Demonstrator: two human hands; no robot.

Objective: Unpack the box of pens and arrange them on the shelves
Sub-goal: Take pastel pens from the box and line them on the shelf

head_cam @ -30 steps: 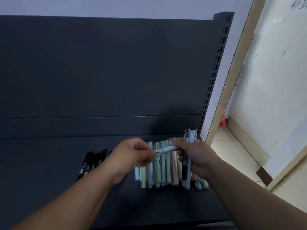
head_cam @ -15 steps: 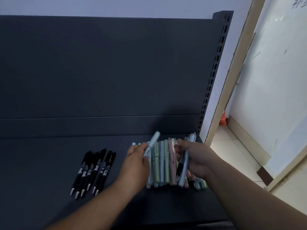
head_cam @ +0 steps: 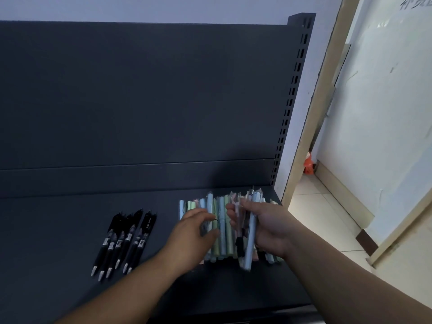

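Observation:
A row of several pastel pens (head_cam: 222,225), blue, green and pink, lies side by side on the dark shelf (head_cam: 70,230) at its right end. My left hand (head_cam: 194,235) is low over the row's left part and pinches a light blue pen (head_cam: 209,212) between thumb and fingers, its tip pointing away from me. My right hand (head_cam: 264,228) grips a small bundle of pens (head_cam: 247,242), one light blue and one dark, held upright above the row's right end. No box is in view.
Several black pens (head_cam: 124,239) lie in a neat group on the shelf to the left of the pastel row. The shelf's slotted upright (head_cam: 289,101) stands at the right. Beyond it are a cardboard sheet (head_cam: 311,113), floor tiles and a white wall.
My left hand took a light blue pen from the right hand, carried it left and has lowered it onto the row. The right hand stayed in place with its bundle.

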